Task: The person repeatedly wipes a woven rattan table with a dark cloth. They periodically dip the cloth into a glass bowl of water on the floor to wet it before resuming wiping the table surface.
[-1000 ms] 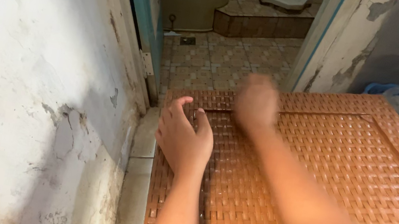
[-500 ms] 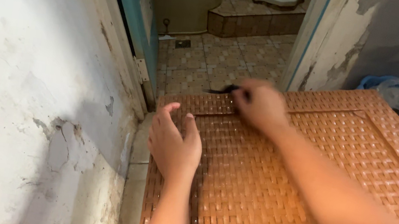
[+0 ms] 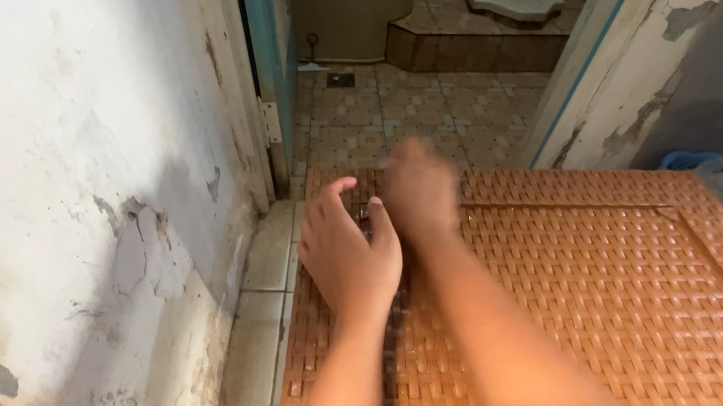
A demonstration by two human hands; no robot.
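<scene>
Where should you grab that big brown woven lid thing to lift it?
Probably the woven lid lifts best by its raised border at the left near corner, where both hands, left hand and right hand, already rest; fingers can curl under from the wall side.

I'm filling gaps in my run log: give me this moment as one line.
left hand: resting on woven brown panel near its left edge | right hand: blurred, at panel's top edge | beyond: tiled floor, peeling wall

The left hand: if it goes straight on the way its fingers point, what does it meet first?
Probably the right hand, which lies just beyond the left hand on the woven brown panel; the blur leaves the depth unclear.
</scene>
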